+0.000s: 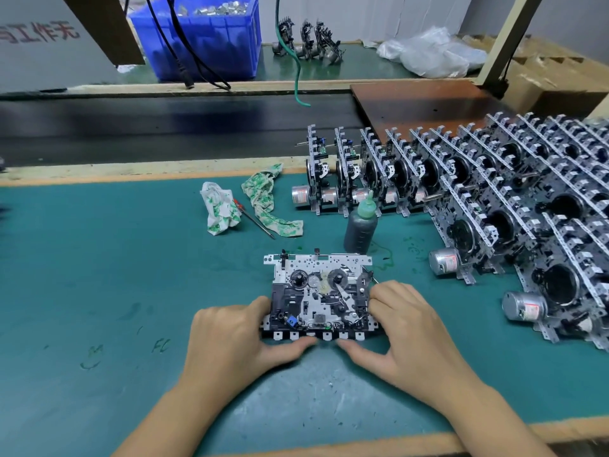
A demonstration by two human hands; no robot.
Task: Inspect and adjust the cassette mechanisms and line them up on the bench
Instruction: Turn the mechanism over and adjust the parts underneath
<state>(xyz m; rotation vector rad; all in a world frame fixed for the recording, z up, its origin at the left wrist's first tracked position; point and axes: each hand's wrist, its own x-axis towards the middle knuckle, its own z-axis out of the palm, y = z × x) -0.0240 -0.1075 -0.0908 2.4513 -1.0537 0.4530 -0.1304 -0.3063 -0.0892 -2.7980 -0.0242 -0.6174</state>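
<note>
Cassette mechanism flat between both hands, left hand gripping its left end, right hand gripping its right end, rows of mechanisms beyond the right hand

A teal mat covers the near bench, which has a pale wooden edge. Beyond it runs a dark conveyor belt — left to right. On the far side stands a second green-topped bench against a white wall, with a blue crate at its left and a cream post at the right.
</note>
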